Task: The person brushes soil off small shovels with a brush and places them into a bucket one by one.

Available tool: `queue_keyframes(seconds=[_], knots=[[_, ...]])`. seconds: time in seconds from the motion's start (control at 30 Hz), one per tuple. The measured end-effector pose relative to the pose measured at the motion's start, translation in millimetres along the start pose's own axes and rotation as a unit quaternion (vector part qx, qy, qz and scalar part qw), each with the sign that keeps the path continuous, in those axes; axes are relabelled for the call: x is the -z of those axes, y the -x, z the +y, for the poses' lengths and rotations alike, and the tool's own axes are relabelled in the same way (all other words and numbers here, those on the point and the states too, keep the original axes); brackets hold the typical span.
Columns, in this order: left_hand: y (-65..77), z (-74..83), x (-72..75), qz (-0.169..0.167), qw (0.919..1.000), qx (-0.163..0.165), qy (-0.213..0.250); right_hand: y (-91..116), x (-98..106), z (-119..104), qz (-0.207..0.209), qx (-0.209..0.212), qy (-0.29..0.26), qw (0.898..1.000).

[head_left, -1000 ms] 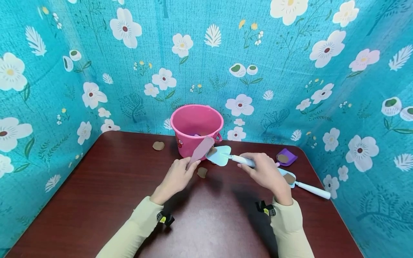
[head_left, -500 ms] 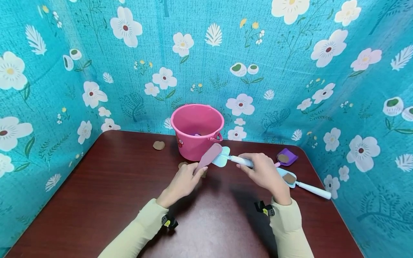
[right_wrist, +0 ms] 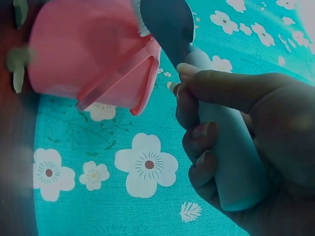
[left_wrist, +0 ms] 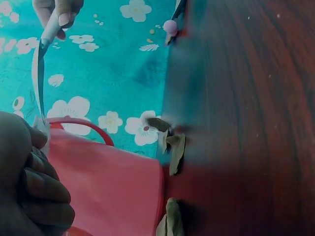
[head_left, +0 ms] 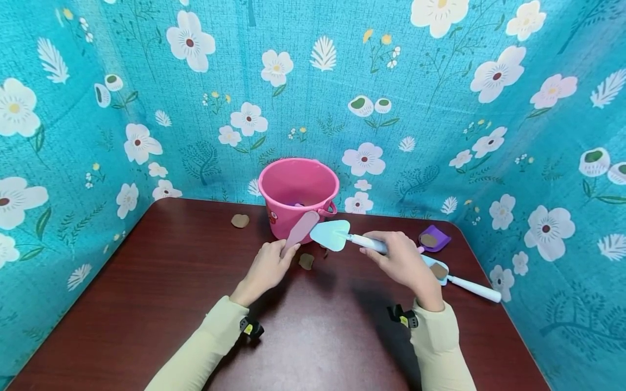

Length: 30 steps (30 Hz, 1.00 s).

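My left hand (head_left: 266, 269) grips the lower end of a flat pink brush (head_left: 302, 231); a strip of pale bristles (right_wrist: 140, 17) shows in the right wrist view. In my right hand (head_left: 401, 260) is a light blue trowel, held by its white handle (head_left: 369, 243). Its blade (head_left: 331, 234) is bare on top and points left, close to the brush. Both tools are in front of a pink bucket (head_left: 281, 217). A dry brown leaf (head_left: 306, 261) lies on the table below them, and other dry leaves (left_wrist: 177, 153) lie beside the bucket in the left wrist view.
At the right lie a purple shovel (head_left: 442, 237) and a second light blue trowel (head_left: 474, 288), each bearing a dry leaf. Another leaf (head_left: 240, 221) rests left of the bucket. A flowered turquoise cloth (head_left: 220, 81) hangs behind the dark red table (head_left: 195, 282).
A brown leaf lay on the trowel's blade a second ago; the blade is now bare. The brush passed right across the blade, then came back left. My right hand has barely moved.
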<state>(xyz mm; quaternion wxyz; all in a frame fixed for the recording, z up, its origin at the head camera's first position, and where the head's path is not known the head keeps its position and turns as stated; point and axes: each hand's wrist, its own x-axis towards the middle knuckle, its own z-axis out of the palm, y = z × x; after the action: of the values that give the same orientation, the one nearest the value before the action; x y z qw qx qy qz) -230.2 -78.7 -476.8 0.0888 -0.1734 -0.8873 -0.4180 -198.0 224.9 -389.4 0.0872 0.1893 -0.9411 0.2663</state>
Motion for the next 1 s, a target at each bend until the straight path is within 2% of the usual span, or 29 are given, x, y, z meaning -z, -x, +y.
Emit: queue_keyframes(seconds=[0.1, 0.23, 0.33, 0.47, 0.63, 0.77, 1.0], knots=[[1.6, 0.8, -1.6, 0.0, 0.9998, -0.013, 0.013, 0, -1, 0, -0.005, -0.004, 0.0, 1.0], [5.8, 6.3, -4.9, -0.012, 0.9969, -0.051, 0.059, 0, -3, -1, -0.006, -0.007, 0.004, 1.0], [10.0, 14.1, -7.4, -0.041, 0.9913, -0.083, 0.094, -1, -6, -4, -0.007, -0.001, 0.006, 1.0], [14.9, 26.8, -9.8, -0.074, 0.9863, -0.106, 0.102, -3, -10, -10, -0.009, 0.018, 0.012, 1.0], [15.8, 31.9, -11.4, -0.07, 0.9887, -0.096, 0.091, -4, -12, -14, -0.007, 0.031, 0.032, 0.999], [11.7, 25.5, -11.3, -0.068, 0.9877, -0.09, 0.108, -3, -9, -13, -0.002, 0.03, 0.037, 0.999], [2.5, 9.2, -3.4, -0.048, 0.9898, -0.076, 0.111, 1, -2, -9, 0.013, 0.026, 0.008, 1.0]])
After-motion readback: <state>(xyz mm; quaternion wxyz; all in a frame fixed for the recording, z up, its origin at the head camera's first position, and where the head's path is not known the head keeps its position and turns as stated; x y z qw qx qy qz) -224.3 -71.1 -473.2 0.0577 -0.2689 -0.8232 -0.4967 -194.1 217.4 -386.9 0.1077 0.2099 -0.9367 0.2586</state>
